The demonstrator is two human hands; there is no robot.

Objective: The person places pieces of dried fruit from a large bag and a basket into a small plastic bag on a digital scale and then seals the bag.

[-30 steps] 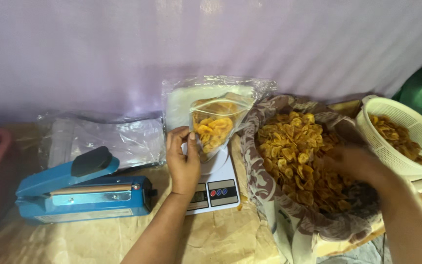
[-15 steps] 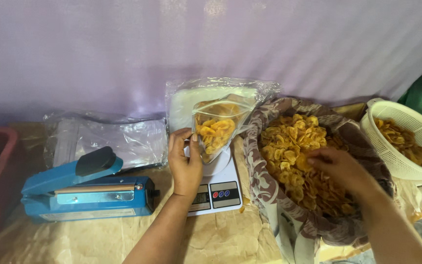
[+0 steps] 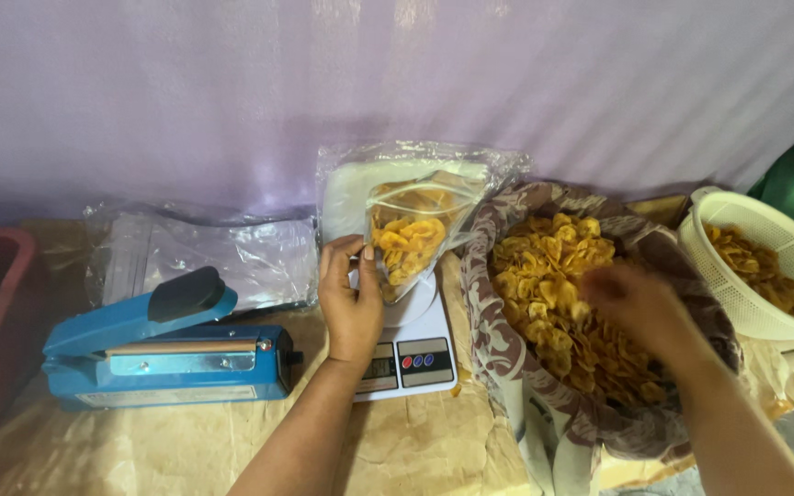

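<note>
Lifted slightly since a moment ago, the right hand (image 3: pixel 631 303) is hovering blurred over the chips (image 3: pixel 562 285) in the patterned cloth (image 3: pixel 498 340); its grip is unreadable. Left hand (image 3: pixel 349 298) is pinching the clear bag (image 3: pixel 415 234) upright on the white scale (image 3: pixel 415 354), farther back.

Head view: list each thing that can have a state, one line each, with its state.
clear pouch: open at the top, part filled with chips, standing on the scale, held by the left hand.
scale: loaded with the pouch; display unreadable.
blue heat sealer: arm down, untouched.
cloth-lined basket: open, heaped with chips.
white colander: part filled with chips.
right hand: over the heap, blurred.
</note>
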